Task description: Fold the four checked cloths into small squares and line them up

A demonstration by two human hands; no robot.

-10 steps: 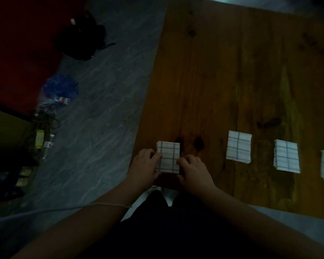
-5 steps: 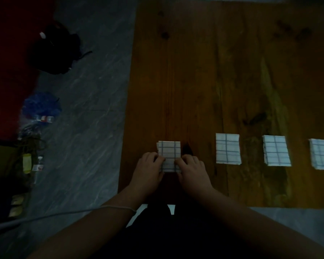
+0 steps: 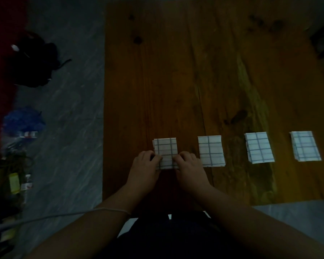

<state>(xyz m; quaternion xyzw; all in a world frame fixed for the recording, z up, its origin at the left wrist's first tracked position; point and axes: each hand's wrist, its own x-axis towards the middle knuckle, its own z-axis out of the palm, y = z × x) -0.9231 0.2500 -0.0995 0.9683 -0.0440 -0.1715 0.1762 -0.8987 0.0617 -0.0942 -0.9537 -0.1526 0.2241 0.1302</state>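
Cloths nearly in line, last one under both hands

Four folded checked cloths sit in a row across the lower middle of the frame on the wooden worktop [image 3: 195, 71]. The leftmost cloth [image 3: 166, 148] lies just left of centre, and both hands rest on its near corners: the left hand [image 3: 144, 169] with fingertips pressed on the lower left corner, the right hand [image 3: 190, 168] on the lower right. Fingers are curled and close together, pressing down rather than lifting; whether any pinch the edge cannot be told in this dim light. To the right, apart from one another, lie the second cloth [image 3: 211, 151], the third cloth [image 3: 259, 147] and the fourth cloth [image 3: 305, 146] near the right edge of the frame.

The work looks close to done, with only squaring of the last piece left. The risk is in the letting go: layers at the left edge of the held cloth appear slightly offset, and a soft fold may spring open once pressure lifts. Dragging it to even the spacing could shear the layers or skew it against the row. The right hand sits just beside the second cloth, so a careless withdrawal might nudge that one.
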